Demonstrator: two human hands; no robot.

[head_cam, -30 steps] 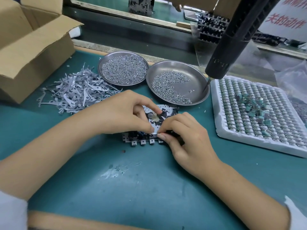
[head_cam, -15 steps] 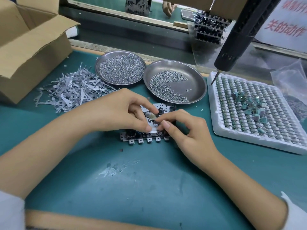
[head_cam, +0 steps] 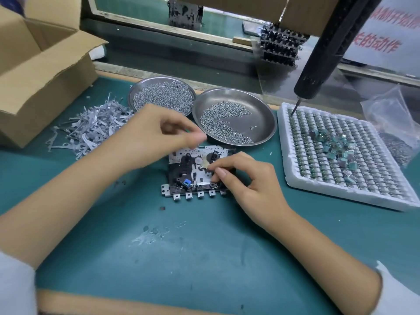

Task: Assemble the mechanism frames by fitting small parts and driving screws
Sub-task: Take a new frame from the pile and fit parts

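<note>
The mechanism frame (head_cam: 181, 176), a metal plate with black parts, a blue piece and a row of tabs on its near edge, lies flat on the green mat. My right hand (head_cam: 252, 185) rests on its right side, thumb and forefinger pinching a small part there. My left hand (head_cam: 154, 135) hovers blurred above the frame's far left corner with its fingers curled. Whether it holds anything is unclear. Two steel dishes hold screws: a full one (head_cam: 136, 92) and a half-full one (head_cam: 263, 114). A black electric screwdriver (head_cam: 318, 64) hangs at the right.
A pile of grey metal levers (head_cam: 91, 130) lies left of the dishes, beside an open cardboard box (head_cam: 45, 76). A white foam tray (head_cam: 341, 192) of small green parts sits at the right, with a plastic bag (head_cam: 391, 123) behind it. Stacked frames stand beyond the bench edge.
My left hand has lifted off the frame and moved up towards the screw dishes, uncovering the frame's left half. My right hand has stayed on the frame's right side.
</note>
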